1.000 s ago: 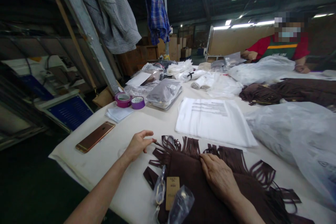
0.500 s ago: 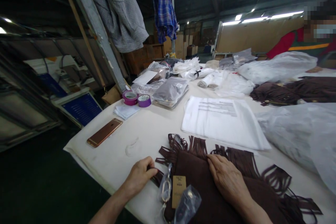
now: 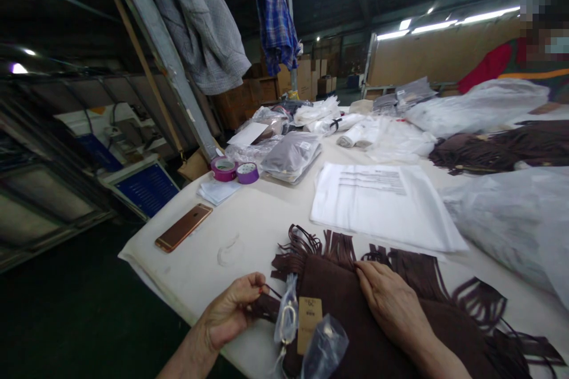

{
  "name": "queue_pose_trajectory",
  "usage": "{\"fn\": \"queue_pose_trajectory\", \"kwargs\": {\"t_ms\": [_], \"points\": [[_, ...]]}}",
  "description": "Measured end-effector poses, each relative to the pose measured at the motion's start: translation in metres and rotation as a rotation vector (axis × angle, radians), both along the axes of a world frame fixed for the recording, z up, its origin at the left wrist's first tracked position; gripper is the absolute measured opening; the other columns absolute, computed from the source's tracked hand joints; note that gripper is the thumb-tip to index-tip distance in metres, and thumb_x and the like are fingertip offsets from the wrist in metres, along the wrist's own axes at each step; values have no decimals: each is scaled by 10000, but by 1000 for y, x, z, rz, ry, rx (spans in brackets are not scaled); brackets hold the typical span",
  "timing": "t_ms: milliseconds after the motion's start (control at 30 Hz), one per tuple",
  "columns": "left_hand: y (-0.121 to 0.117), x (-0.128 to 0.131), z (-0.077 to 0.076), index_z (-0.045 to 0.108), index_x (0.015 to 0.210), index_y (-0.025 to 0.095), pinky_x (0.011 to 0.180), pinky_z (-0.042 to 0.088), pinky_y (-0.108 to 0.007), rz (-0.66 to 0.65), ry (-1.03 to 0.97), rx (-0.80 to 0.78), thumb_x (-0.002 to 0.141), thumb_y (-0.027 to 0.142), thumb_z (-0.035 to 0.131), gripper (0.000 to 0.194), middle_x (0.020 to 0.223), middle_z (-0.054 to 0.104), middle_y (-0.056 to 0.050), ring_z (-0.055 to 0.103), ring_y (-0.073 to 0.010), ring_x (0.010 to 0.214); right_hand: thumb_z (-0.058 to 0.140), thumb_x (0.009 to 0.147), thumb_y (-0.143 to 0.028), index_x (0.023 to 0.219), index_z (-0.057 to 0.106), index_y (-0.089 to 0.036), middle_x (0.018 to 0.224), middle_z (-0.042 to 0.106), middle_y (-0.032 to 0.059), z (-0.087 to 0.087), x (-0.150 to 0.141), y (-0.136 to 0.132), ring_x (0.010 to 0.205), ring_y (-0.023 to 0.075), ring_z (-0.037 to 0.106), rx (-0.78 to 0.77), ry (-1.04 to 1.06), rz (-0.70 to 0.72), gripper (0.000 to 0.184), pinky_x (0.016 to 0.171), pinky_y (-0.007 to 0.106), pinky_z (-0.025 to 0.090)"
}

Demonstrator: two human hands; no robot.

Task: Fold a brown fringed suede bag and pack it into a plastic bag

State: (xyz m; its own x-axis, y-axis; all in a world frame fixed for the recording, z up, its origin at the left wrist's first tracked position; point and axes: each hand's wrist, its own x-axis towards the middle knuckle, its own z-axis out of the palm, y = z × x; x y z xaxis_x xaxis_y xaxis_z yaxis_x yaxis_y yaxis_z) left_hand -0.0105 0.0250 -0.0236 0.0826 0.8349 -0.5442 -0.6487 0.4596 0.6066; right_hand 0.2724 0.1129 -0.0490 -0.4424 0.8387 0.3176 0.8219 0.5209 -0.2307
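Observation:
A dark brown fringed bag [image 3: 338, 290] lies flat at the table's near edge. My left hand [image 3: 235, 308] pinches some of its fringe strands [image 3: 265, 307] at the left side. Flat on the upper part of the bag rests my right hand [image 3: 391, 299], fingers stretched out and together. Between the hands, a tan paper tag [image 3: 309, 324] lies on the bag. Beside the tag is a gold chain link [image 3: 288, 321], partly wrapped in clear plastic, with another clear plastic wrapping [image 3: 325, 346] to the right.
A phone [image 3: 184, 228], purple tape rolls [image 3: 248, 173] and a folded paper [image 3: 217, 190] lie at the left. Behind the bag is a printed white plastic bag [image 3: 386, 207]. Bagged goods [image 3: 291, 157] sit farther back. Brown fringed pieces [image 3: 489, 148] lie right, near a co-worker's red sleeve [image 3: 484, 68].
My left hand has turned, its fingers opening somewhat while keeping hold of the fringe strands. My right hand stays on the bag. The view has shifted slightly.

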Motion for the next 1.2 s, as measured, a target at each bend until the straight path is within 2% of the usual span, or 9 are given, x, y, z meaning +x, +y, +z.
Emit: {"fn": "queue_pose_trajectory", "kwargs": {"t_ms": [133, 267, 400, 467, 600, 767, 867, 1033, 1200], "points": [[1, -20, 9, 612, 753, 123, 363, 207, -53, 19, -27, -21, 391, 130, 877, 449, 640, 613, 5, 462, 0, 436, 363, 904, -242, 1006, 604, -207, 978, 662, 45, 0, 0, 0, 894, 188, 615, 4, 7, 0, 264, 767, 332, 477], [6, -33, 19, 607, 771, 110, 329, 144, -67, 32, 167, -30, 468, 109, 819, 370, 645, 617, -35, 462, -20, 439, 362, 903, -239, 997, 606, -208, 969, 664, 44, 1, -1, 0, 884, 184, 617, 6, 8, -19, 263, 753, 321, 476], [14, -36, 17, 610, 787, 99, 306, 100, -120, 3, 323, -81, 613, 187, 709, 219, 599, 590, -22, 342, -9, 346, 361, 903, -237, 977, 606, -210, 964, 661, 47, 0, -2, 1, 867, 189, 617, 8, 3, -25, 257, 746, 330, 473], [18, -35, 13, 615, 798, 90, 317, 115, -136, -21, 412, -101, 647, 278, 680, 250, 558, 566, -14, 316, -17, 332, 365, 902, -231, 979, 605, -211, 970, 660, 45, 0, -2, 0, 875, 188, 615, 8, -1, -23, 253, 746, 325, 469], [24, -34, 11, 574, 697, 129, 376, 193, -165, -54, 676, -69, 625, 459, 652, 347, 459, 471, 31, 392, -74, 385, 374, 900, -223, 981, 605, -210, 965, 661, 44, 1, -3, -1, 869, 186, 614, 8, -9, -27, 245, 739, 318, 461], [30, -17, 22, 577, 723, 205, 537, 303, -215, -11, 1130, 101, 561, 361, 699, 256, 585, 540, 53, 465, -121, 545, 379, 897, -216, 953, 607, -215, 962, 661, 45, 2, -3, -1, 866, 192, 613, 2, -5, -30, 234, 742, 326, 458], [33, 11, 19, 593, 614, 203, 584, 296, -245, -95, 1270, 167, 597, 349, 669, 165, 570, 543, 34, 473, -148, 595, 380, 894, -211, 949, 607, -213, 968, 658, 52, 1, -3, -1, 868, 200, 611, 8, -3, -30, 234, 737, 331, 456], [45, 52, 2, 505, 477, 184, 513, 230, -247, -191, 1268, 124, 551, 272, 673, 204, 473, 464, 37, 411, -128, 510, 356, 901, -207, 916, 601, -206, 956, 656, 63, 2, -4, -1, 845, 198, 611, 15, -5, -35, 245, 716, 325, 450], [49, 48, 8, 461, 462, 181, 420, 180, -210, -223, 1067, 31, 518, 205, 599, 151, 364, 386, 66, 334, -79, 382, 359, 900, -207, 905, 595, -212, 938, 656, 53, 3, -4, -1, 827, 187, 602, 17, 13, -31, 237, 712, 312, 431]]}}
